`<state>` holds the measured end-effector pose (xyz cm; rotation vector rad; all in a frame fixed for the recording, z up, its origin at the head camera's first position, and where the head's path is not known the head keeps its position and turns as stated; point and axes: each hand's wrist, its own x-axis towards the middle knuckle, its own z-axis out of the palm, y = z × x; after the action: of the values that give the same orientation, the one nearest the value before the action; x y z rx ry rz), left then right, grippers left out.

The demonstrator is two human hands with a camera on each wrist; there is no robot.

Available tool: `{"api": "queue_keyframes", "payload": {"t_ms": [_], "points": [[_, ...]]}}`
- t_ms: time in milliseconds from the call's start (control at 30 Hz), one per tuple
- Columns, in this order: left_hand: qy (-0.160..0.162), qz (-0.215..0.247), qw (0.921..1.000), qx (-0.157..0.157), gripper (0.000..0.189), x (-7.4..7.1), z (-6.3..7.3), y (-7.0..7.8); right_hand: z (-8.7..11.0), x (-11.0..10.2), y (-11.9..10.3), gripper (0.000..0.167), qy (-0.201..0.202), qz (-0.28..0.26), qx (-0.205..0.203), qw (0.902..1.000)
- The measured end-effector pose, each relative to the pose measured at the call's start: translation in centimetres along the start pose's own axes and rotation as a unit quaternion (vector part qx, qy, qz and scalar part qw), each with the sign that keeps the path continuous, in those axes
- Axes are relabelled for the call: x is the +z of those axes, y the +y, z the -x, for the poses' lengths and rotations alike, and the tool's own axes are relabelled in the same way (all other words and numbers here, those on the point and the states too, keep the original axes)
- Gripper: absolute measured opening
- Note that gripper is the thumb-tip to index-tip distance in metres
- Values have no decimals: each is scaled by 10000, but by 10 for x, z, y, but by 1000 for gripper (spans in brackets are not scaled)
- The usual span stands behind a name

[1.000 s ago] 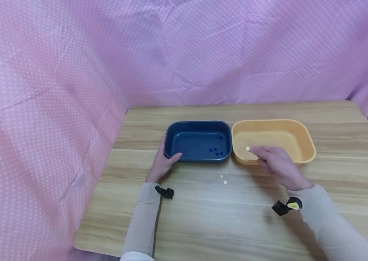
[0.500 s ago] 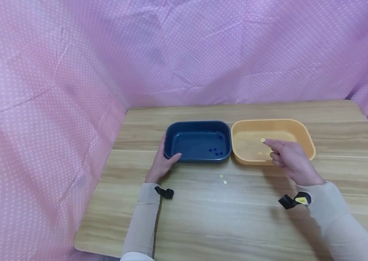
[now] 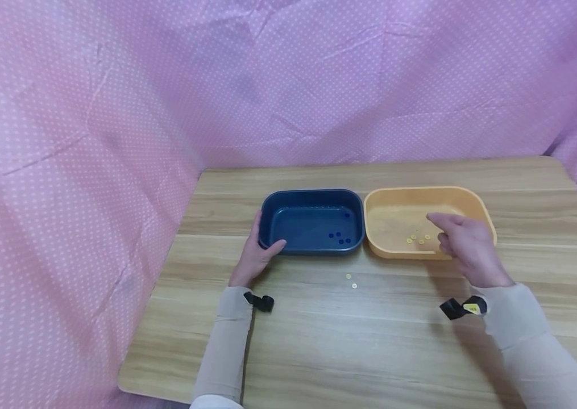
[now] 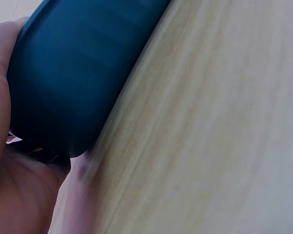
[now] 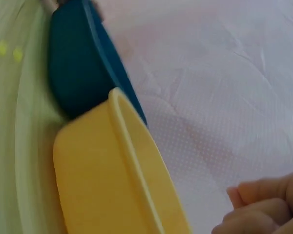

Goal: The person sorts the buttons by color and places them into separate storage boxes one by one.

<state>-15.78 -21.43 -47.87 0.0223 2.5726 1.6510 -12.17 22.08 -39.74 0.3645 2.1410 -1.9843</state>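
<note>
My left hand (image 3: 254, 255) grips the left end of a dark blue plastic box (image 3: 311, 196), thumb over the near rim and fingers along the outer wall. Several small dark blue buttons (image 3: 338, 234) lie in its right part. Above a yellow plastic box (image 3: 377, 247) hovers my right hand (image 3: 469, 247); its thumb and index fingertips are together, the other fingers curled, and nothing shows between them. Several small yellow buttons (image 3: 421, 242) lie on that box's floor. On the table in front of the boxes are two more pale yellow buttons, one (image 3: 348, 276) slightly behind the other (image 3: 354, 286).
Both boxes stand side by side, ends touching, on a wood-grain table (image 3: 308, 341). Pink dotted cloth (image 3: 288, 85) hangs behind the table and along its left side. Each wrist wears a black strap, the left strap (image 3: 260, 301) and the right strap (image 3: 464, 308).
My right hand has moved right over the yellow box, and the yellow button it pinched has left its fingertips. Yellow buttons hidden earlier now show inside. My left hand stays put.
</note>
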Motion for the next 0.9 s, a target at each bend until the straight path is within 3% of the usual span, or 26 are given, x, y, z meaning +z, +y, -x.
{"api": "queue_keyframes", "payload": {"t_ms": [67, 100, 167, 267, 400, 467, 500, 567, 900], "points": [[15, -11, 10000, 9, 97, 0, 0, 0, 3, 9, -2, 44, 185, 1170, -445, 9920], [11, -25, 10000, 26, 97, 0, 0, -1, 6, 15, -3, 46, 202, 1777, -761, 9809], [10, -41, 10000, 29, 97, 0, -1, -1, 13, 32, -4, 39, 46, 2845, -1500, 9469], [14, -77, 10000, 56, 96, 0, -1, -2, 24, 64, 2, 23, -577, 4050, -2645, 8733], [30, -103, 9999, 64, 97, 1, -2, -3, 34, 101, 23, 7, -1178, 5293, -3344, 7708], [33, -91, 9999, 50, 97, 2, -2, -3, 34, 113, 32, 4, -1298, 5664, -3387, 7400], [15, -94, 9999, 46, 98, 2, -2, -3, 34, 116, 35, 7, -1327, 5804, -3354, 7300], [-11, -108, 9999, 42, 98, 2, -2, -2, 32, 121, 40, 14, -1362, 5920, -3347, 7204], [83, -53, 9999, -26, 98, 1, -1, 0, 30, 125, 43, 18, -1607, 5838, -3354, 7217]]}}
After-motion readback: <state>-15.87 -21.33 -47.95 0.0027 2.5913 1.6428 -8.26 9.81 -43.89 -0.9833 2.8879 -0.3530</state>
